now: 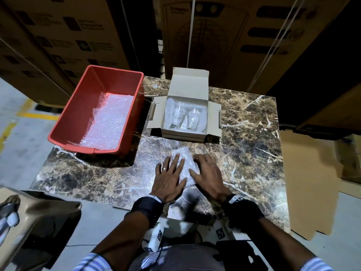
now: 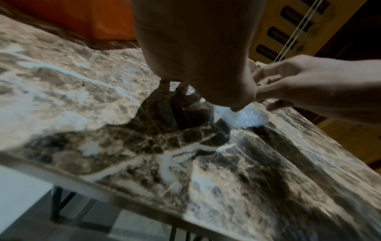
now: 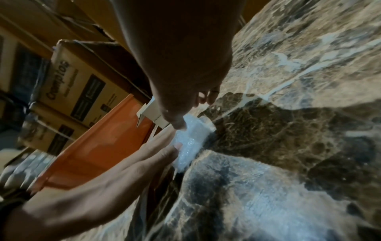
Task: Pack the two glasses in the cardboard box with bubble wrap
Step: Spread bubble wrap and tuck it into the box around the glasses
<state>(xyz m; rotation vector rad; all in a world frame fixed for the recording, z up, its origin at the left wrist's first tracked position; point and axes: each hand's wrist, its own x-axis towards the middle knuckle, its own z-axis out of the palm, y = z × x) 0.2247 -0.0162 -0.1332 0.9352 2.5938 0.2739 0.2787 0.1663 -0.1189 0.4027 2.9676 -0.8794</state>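
On the large brown cardboard carton (image 3: 68, 91) stacked behind the orange plastic bin (image 3: 98, 146), a dark printed word reads roughly "Crompton"; its smaller label print is illegible.

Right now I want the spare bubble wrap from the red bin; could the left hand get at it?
Probably yes. The red bin is open-topped, its bubble wrap uncovered, and nothing stands between it and the left hand, which lies flat on the sheet.
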